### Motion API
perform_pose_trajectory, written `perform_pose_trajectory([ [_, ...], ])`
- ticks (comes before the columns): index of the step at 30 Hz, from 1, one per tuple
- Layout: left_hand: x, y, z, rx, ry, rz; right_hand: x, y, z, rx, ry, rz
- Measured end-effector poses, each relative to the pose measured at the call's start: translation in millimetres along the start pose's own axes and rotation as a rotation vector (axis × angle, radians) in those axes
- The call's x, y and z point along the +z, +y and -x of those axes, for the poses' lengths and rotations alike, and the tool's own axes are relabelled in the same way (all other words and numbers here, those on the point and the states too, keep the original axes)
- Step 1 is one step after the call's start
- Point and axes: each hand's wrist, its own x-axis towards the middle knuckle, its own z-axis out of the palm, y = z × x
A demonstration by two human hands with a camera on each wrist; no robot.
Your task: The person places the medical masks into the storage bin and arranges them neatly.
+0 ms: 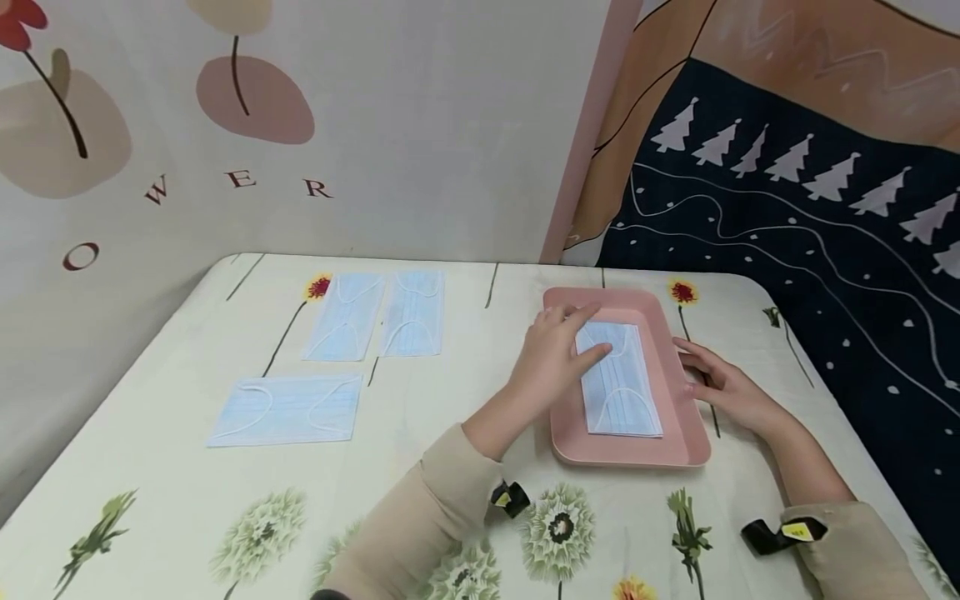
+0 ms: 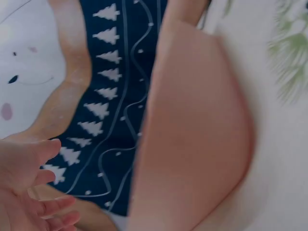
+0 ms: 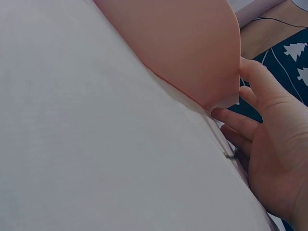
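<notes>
Masks point(image 1: 621, 382) lie stacked in a pink tray point(image 1: 678, 392) on the desk point(image 1: 465, 467), toward its right side. Over them the left hand point(image 1: 558, 350) rests with its fingers straight and flat on the top mask, partly covering the stack's upper left. At the tray's right rim the right hand point(image 1: 723, 383) lies with relaxed, spread fingers touching the edge. Well apart to the left, three more masks point(image 1: 345, 317) sit on the flowered cloth.
</notes>
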Motion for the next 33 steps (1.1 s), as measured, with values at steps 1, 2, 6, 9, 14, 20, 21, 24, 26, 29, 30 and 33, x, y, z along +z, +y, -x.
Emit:
perform_pose_trajectory([
  [1,-4.7,-1.6,-0.1,0.001,0.012,0.018,0.0,0.1,0.1,0.001,0.000,0.002],
  [2,-9.5,-3.5,-0.1,0.002,0.023,0.039,-0.1,0.2,0.1,0.001,0.000,0.003],
  [6,-28.9,-14.4,1.4,0.000,0.061,0.093,-0.5,0.8,-0.1,0.002,-0.001,0.009],
  [9,-42.9,-26.1,2.8,-0.003,0.097,0.117,-0.9,1.0,-0.4,0.001,-0.002,0.008],
  [14,-62.1,-49.0,4.7,-0.006,0.152,0.157,-1.7,2.2,-0.5,-0.004,-0.002,0.000],
  [20,-83.5,-73.4,5.4,-0.049,0.181,0.187,-1.8,4.6,-1.4,-0.004,-0.003,-0.007],
  [21,-87.6,-77.3,5.5,-0.051,0.183,0.193,-1.7,4.6,-1.7,-0.003,-0.003,-0.006],
  [24,-100.3,-88.4,7.1,-0.058,0.190,0.197,-1.2,3.9,-2.1,0.001,-0.003,-0.005],
  [26,-108.5,-96.1,8.5,-0.074,0.190,0.205,-1.0,3.3,-2.2,0.004,-0.002,0.001],
  [29,-119.4,-107.3,11.3,-0.128,0.192,0.199,-0.7,2.5,-1.9,0.011,0.005,0.012],
  [30,-122.2,-111.5,11.8,-0.148,0.195,0.201,-0.7,2.4,-1.7,0.011,0.007,0.016],
  [33,-129.0,-123.4,14.0,-0.213,0.193,0.199,-0.5,2.0,-1.0,0.011,0.007,0.019],
])
